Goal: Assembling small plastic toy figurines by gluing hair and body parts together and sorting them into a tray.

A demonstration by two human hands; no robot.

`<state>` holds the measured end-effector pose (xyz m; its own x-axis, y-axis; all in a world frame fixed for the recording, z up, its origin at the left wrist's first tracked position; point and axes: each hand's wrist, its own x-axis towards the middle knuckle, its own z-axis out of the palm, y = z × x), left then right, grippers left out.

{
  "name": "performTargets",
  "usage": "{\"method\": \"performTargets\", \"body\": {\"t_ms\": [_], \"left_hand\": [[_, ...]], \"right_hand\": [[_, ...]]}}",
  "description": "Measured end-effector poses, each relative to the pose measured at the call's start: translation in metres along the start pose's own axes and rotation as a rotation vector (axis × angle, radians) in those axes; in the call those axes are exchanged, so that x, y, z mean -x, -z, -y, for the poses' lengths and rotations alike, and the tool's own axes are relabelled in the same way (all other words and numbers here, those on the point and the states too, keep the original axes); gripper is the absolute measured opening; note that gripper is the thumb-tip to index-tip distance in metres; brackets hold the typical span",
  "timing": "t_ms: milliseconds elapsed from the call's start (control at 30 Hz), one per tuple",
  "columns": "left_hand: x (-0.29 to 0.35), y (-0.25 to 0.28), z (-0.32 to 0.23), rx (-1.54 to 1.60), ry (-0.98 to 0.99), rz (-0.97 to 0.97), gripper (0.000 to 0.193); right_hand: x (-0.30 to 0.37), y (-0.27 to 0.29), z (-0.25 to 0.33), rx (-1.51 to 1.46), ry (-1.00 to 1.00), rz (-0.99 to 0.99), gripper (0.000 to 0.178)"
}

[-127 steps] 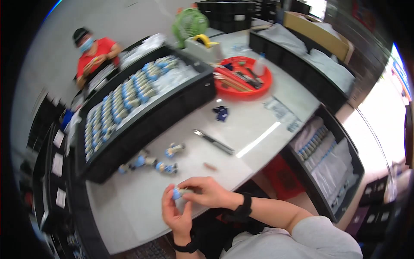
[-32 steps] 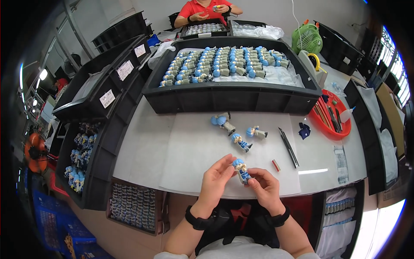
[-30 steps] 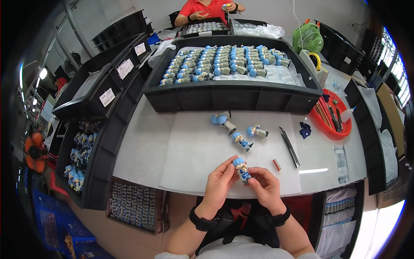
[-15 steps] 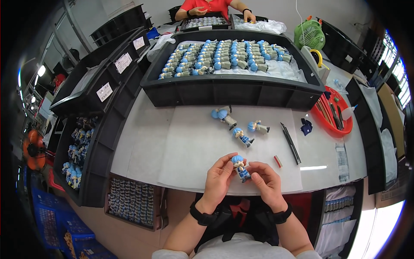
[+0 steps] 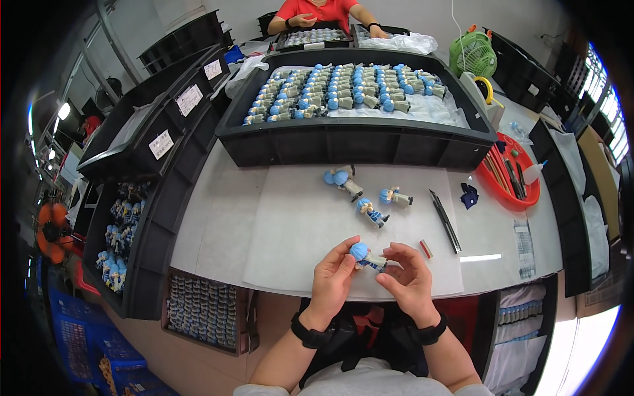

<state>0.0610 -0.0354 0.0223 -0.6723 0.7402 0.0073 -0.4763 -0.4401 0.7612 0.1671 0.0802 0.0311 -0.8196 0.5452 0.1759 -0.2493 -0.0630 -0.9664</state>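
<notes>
Near the table's front edge my left hand (image 5: pixel 332 277) pinches a small blue-haired figurine (image 5: pixel 371 261) by its head end. The figurine lies sideways, feet toward my right hand (image 5: pixel 411 280). That hand is open, thumb and fingers apart around the feet; whether a fingertip touches them is hard to tell. Beyond my hands lie more figurines: one in blue and white (image 5: pixel 372 213), one in a grey-beige outfit (image 5: pixel 396 197), and a close group of blue-haired ones (image 5: pixel 343 179). A short red-and-white piece (image 5: pixel 425 249) and a dark pen-like tool (image 5: pixel 445 221) rest to the right.
A large black tray (image 5: pixel 356 146) of figurine rows stands across the back. At right are a red oval dish (image 5: pixel 507 199) with tools, a dark blue piece (image 5: pixel 469 195) and a green fan (image 5: pixel 473 53). Black crates (image 5: pixel 165 218) line the left. A person in red (image 5: pixel 320 10) sits opposite.
The figurine has turned from upright to sideways, its feet now pointing right. My right thumb and fingers have spread. The person opposite has moved a hand slightly.
</notes>
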Motion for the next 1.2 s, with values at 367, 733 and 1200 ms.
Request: {"method": "performTargets", "body": {"t_ms": [367,733,1200], "left_hand": [[0.001,-0.003,0.001,-0.133,-0.051,0.001,0.033],[-0.003,-0.015,0.002,-0.281,0.005,-0.029,0.031],[-0.001,-0.012,0.000,-0.164,0.054,0.033,0.041]], "right_hand": [[0.001,0.002,-0.004,-0.048,0.004,-0.027,0.053],[0.002,0.007,-0.002,-0.216,0.054,0.005,0.057],[0.002,0.007,0.001,-0.173,0.071,0.009,0.047]]}}
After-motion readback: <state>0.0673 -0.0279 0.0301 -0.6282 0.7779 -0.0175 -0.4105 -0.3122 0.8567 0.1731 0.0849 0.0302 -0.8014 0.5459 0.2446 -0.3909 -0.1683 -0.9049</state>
